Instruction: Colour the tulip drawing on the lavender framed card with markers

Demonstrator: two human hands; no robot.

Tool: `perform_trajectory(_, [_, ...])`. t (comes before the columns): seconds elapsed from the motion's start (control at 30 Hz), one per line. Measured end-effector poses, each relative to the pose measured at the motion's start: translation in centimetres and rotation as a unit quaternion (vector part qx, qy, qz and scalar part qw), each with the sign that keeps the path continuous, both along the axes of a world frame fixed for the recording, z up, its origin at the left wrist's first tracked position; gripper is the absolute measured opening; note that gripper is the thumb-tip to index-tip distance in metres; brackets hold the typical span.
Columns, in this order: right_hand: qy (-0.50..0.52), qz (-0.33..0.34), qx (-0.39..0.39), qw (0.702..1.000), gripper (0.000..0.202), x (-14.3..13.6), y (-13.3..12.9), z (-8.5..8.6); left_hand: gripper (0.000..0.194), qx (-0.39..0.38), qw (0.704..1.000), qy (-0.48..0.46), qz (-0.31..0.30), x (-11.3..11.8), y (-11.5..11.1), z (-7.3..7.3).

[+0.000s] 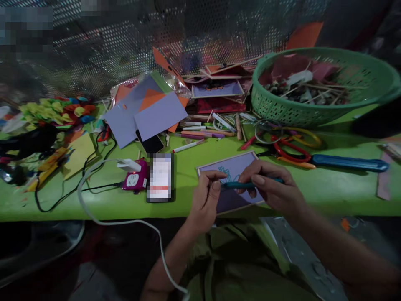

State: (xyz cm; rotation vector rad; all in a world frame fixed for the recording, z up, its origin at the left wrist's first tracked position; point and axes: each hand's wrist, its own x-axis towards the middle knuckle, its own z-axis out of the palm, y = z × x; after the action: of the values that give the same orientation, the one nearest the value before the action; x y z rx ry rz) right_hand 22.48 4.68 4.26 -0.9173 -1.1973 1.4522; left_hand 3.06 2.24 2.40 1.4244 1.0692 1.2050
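Observation:
A lilac card (233,169) with a pale border and a blue line drawing lies on the green table (328,188) in front of me. My right hand (272,186) grips a teal pen (241,184) held sideways over the card. My left hand (206,198) has its fingers closed on the pen's left end, just above the card's near left corner.
A phone (160,177), a pink device (135,179) with white and black cables lie left of the card. Lilac and orange paper sheets (147,110), pens, red scissors (290,152) and a blue tool (349,162) lie behind. A green basket (319,106) of scraps stands at the back right.

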Motion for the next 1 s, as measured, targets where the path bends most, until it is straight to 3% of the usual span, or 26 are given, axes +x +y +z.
perform_trajectory(0.3, [0.063, -0.008, -0.041, 0.997, 0.037, -1.0, -1.6, 0.0, 0.036, 0.091, 0.995, 0.03, -0.027, 0.4, -1.2, -0.2])
perform_trajectory(0.47, [0.003, 0.018, -0.034, 0.999, 0.04, -0.4, -0.5, 0.8, 0.042, 0.074, 0.995, 0.047, -0.038, 0.0, -0.7, 0.2])
perform_trajectory(0.57, [-0.082, 0.035, -0.006, 0.996, 0.041, 0.5, 1.4, 1.8, 0.042, 0.068, 0.996, 0.062, -0.015, -1.0, 0.2, 0.3])
perform_trajectory(0.77, [-0.184, -0.049, 0.071, 0.979, 0.048, 1.2, 7.6, 3.2, 0.047, 0.061, 0.99, 0.067, 0.112, -3.7, 1.4, -0.5])
perform_trajectory(0.87, [-0.232, -0.04, 0.096, 0.967, 0.046, 0.1, 11.2, 2.7, 0.041, 0.033, 0.989, 0.061, 0.127, -4.1, 1.4, -1.1])
perform_trajectory(1.0, [-0.279, -0.008, 0.131, 0.951, 0.035, -2.6, 15.1, 0.8, 0.03, -0.012, 0.993, 0.085, 0.085, -4.1, 1.2, -1.6])
